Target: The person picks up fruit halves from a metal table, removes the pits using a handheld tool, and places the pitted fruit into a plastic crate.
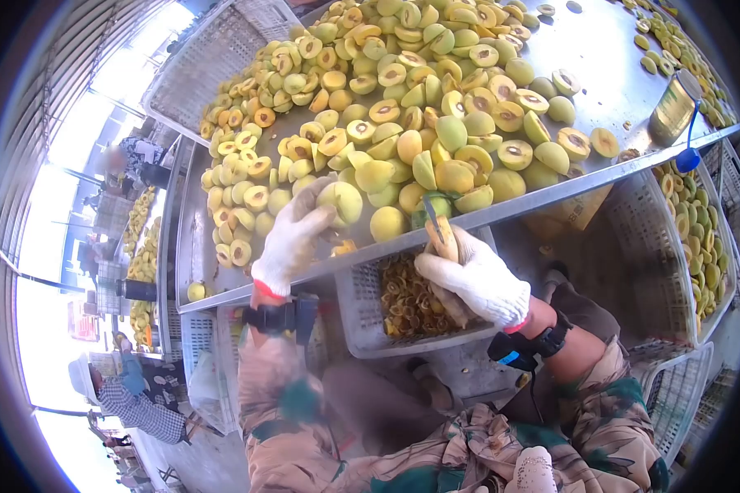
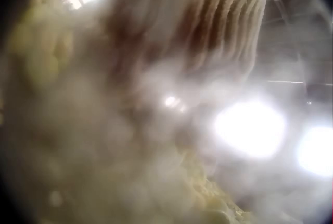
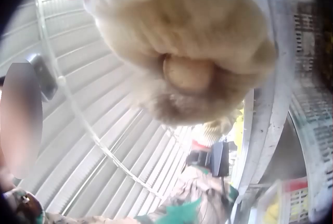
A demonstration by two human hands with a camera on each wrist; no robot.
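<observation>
Head view: at the desk's point(image 1: 567, 174) near edge, the left hand point(image 1: 289, 242) grips a yellow-green fruit point(image 1: 339, 204); the right hand's point(image 1: 478, 281) fingers close round a knife point(image 1: 443, 239). Left wrist view: too blurred. Right wrist view: fingers curl round the handle point(image 3: 188, 73).

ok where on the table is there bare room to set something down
The widest bare metal on the tabletop lies between the fruit heap and the gold can. A smaller patch sits beside the lone fruit in the near left corner. The heap crowds the middle, up to the front rail.
</observation>
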